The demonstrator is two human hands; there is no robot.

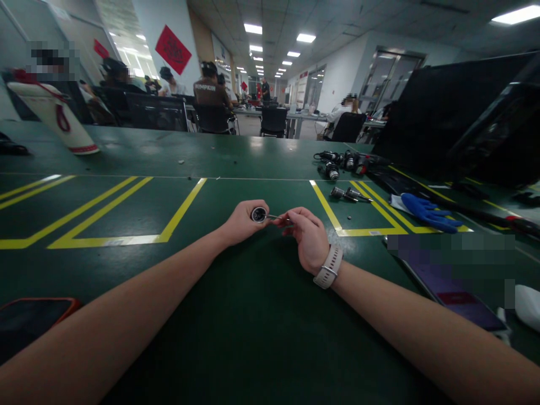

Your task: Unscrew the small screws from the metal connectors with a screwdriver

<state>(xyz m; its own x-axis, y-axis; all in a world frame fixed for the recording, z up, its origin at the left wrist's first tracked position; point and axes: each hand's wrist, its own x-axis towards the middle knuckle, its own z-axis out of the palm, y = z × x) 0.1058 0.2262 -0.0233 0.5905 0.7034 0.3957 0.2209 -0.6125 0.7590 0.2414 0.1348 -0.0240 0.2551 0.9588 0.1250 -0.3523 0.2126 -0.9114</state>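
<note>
The left hand (242, 223) grips a small round part (259, 214) just above the worktop (261, 320). The right hand (309, 237), close on its right, pinches a thin tool (277, 217), perhaps tweezers, lying crosswise with its tip at the part.

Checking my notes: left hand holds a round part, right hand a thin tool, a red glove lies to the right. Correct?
No: the head view shows the glove is blue, not red. The left hand holds the round part, the right hand the thin tool.

small round metal part (259, 214), thin tool (276, 217) touching
</note>
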